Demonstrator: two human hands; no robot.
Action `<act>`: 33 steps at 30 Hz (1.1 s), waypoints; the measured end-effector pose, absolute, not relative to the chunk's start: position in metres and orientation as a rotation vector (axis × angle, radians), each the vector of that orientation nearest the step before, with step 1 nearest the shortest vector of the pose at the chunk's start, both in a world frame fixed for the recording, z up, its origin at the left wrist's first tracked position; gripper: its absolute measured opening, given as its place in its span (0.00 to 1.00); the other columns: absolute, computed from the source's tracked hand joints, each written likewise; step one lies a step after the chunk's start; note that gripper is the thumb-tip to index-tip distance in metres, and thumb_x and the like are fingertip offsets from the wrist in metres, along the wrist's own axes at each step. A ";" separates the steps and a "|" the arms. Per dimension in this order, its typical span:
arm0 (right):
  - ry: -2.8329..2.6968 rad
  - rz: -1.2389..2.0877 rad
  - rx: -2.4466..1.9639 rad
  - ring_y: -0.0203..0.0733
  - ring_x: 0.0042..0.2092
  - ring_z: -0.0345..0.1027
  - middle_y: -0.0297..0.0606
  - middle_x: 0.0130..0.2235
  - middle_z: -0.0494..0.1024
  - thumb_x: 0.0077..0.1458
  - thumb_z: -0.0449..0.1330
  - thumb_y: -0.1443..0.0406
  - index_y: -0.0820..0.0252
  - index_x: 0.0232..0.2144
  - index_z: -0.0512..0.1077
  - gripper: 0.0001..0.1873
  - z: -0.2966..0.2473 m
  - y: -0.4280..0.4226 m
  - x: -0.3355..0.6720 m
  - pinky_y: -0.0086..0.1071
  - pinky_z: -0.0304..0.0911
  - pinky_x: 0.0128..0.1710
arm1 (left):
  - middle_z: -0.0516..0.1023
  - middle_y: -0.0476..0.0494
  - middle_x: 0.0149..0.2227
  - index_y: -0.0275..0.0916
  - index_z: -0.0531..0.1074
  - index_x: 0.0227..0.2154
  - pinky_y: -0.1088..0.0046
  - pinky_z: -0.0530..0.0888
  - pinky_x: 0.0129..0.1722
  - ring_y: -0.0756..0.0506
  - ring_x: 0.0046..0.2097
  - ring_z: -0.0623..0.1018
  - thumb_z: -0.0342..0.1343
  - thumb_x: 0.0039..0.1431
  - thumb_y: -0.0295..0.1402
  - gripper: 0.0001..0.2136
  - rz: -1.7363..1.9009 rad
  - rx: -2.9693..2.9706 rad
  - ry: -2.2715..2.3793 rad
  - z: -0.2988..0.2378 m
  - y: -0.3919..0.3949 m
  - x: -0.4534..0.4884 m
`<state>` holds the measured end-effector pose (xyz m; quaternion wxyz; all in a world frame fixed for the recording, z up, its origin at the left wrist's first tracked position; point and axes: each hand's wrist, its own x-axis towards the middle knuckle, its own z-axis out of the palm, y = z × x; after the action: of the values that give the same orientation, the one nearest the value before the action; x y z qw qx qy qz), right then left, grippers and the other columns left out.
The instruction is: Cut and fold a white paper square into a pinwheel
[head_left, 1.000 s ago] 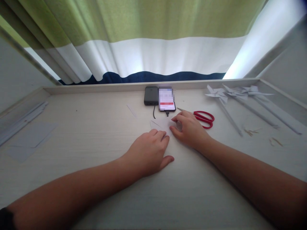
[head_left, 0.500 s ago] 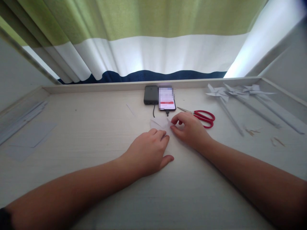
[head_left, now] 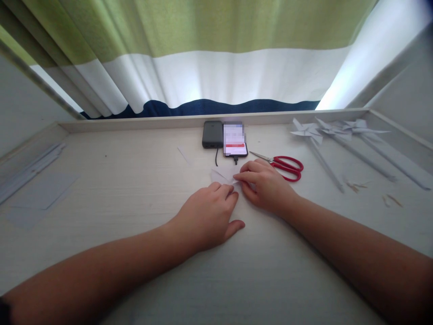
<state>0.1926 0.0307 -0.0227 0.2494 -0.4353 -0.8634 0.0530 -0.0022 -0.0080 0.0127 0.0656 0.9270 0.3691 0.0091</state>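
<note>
A small piece of white paper (head_left: 223, 173) lies on the table in front of the phone, a folded flap or crease showing on it. My left hand (head_left: 211, 212) rests palm down with its fingertips on the paper's near edge, and its thumb is stretched away. The fingers of my right hand (head_left: 265, 183) are bent together over the paper's right side, gripping it there. Both hands hide part of the sheet. Just behind my right hand are scissors (head_left: 287, 167) with red handles.
A phone (head_left: 235, 137) and a dark power bank (head_left: 212, 134) lie at the back, cables attached. Paper pinwheels (head_left: 307, 132) on rolled paper sticks stand out at right, near small scraps (head_left: 355, 185). Paper sheets (head_left: 47, 192) and strips (head_left: 30, 171) lie left. A curtain (head_left: 216, 72) hangs behind.
My right hand has shifted slightly left, its fingers now lower and flatter on the paper's right side, where they were pinching a raised corner. The left hand has stayed put.
</note>
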 end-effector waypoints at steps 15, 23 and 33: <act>-2.404 0.052 -1.224 0.45 0.40 0.65 0.43 0.38 0.73 0.56 0.56 0.68 0.61 0.37 0.79 0.11 -0.024 0.033 0.193 0.39 0.64 0.43 | 0.72 0.33 0.50 0.32 0.68 0.52 0.56 0.70 0.52 0.35 0.52 0.70 0.52 0.60 0.46 0.24 0.024 2.806 1.110 0.013 -0.008 -0.002; -2.372 0.014 -1.301 0.45 0.40 0.66 0.41 0.37 0.74 0.56 0.57 0.69 0.59 0.37 0.79 0.11 -0.023 0.035 0.196 0.38 0.63 0.42 | 0.72 0.33 0.51 0.33 0.68 0.52 0.55 0.71 0.51 0.35 0.51 0.71 0.52 0.60 0.46 0.24 0.016 2.793 1.116 0.013 -0.008 -0.002; -2.350 -0.002 -1.331 0.45 0.39 0.67 0.40 0.36 0.76 0.55 0.58 0.70 0.58 0.37 0.79 0.11 -0.025 0.039 0.199 0.38 0.63 0.41 | 0.72 0.34 0.51 0.34 0.69 0.51 0.55 0.71 0.50 0.35 0.51 0.71 0.51 0.60 0.46 0.23 0.018 2.787 1.123 0.014 -0.007 -0.002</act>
<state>0.1990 0.0391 -0.0248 0.2184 -0.4810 -0.8491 -0.0009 -0.0023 -0.0068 0.0140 0.0684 0.9253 0.3730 0.0059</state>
